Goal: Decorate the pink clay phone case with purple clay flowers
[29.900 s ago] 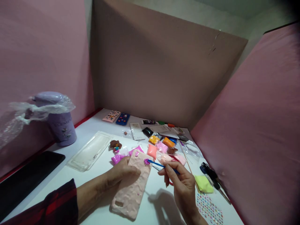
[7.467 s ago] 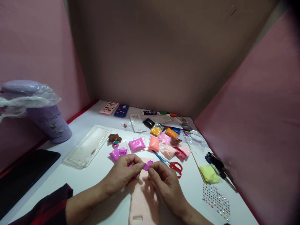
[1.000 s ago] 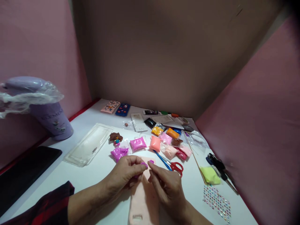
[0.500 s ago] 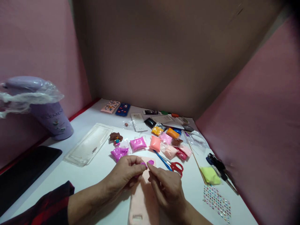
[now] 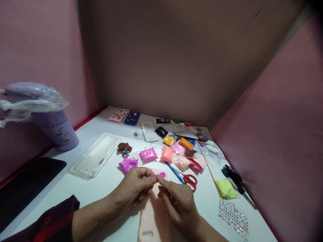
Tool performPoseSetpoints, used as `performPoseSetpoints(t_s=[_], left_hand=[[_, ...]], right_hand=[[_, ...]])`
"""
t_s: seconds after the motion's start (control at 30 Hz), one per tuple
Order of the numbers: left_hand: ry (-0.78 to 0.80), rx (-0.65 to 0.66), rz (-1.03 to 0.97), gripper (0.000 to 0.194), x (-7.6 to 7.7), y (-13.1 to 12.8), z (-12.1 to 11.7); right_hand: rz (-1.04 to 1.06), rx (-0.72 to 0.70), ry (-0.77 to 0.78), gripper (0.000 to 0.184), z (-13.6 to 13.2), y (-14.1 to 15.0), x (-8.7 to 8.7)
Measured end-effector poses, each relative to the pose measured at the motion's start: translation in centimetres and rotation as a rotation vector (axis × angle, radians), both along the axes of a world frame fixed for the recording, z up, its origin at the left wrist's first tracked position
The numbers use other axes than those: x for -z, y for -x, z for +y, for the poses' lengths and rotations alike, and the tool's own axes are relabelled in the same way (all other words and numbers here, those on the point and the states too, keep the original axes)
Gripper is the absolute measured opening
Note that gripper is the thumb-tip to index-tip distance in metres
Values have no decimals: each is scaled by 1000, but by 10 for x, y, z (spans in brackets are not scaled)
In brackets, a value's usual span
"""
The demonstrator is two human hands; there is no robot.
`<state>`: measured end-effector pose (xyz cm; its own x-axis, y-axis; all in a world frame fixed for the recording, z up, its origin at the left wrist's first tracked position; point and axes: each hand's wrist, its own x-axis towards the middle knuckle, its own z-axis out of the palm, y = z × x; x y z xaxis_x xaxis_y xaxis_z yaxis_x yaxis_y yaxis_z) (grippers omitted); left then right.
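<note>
- Left hand (image 5: 133, 185) pinches purple clay (image 5: 153, 175) over the far half of the phone case (image 5: 153, 215).
- Right hand (image 5: 180, 200), at the case's right edge, points a fingertip at it; can't tell if it grips anything.
- Case runs lengthwise away from the person.

Matt, smooth pale-pink phone case (image 5: 154, 210)
</note>
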<state>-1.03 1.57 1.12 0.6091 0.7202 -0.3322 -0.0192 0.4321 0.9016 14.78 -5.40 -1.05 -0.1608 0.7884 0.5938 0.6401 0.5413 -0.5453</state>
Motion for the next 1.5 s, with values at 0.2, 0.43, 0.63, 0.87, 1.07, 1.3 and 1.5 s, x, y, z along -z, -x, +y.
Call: performPoseSetpoints(t_s=[0.2, 0.43, 0.63, 0.87, 1.07, 1.3, 1.5], left_hand=[[-23, 14, -39, 25, 2, 0, 1], [-27, 57, -52, 24, 0, 1, -1], [-59, 48, 27, 23, -2, 0, 1], [-92, 29, 120, 25, -1, 0, 1], [-104, -4, 145, 24, -1, -1, 0], [-132, 33, 158, 26, -1, 0, 0], [-116, 28, 154, 27, -2, -1, 2]], right_hand=[[204, 46, 111, 31, -1, 2, -4], [337, 70, 242, 17, 1, 3, -8], [444, 116, 341, 14, 2, 5, -10], [528, 82, 433, 17, 2, 6, -11], [613, 47, 493, 17, 2, 5, -10], [720, 47, 574, 21, 4, 6, -6], [829, 31, 645, 24, 7, 4, -6]])
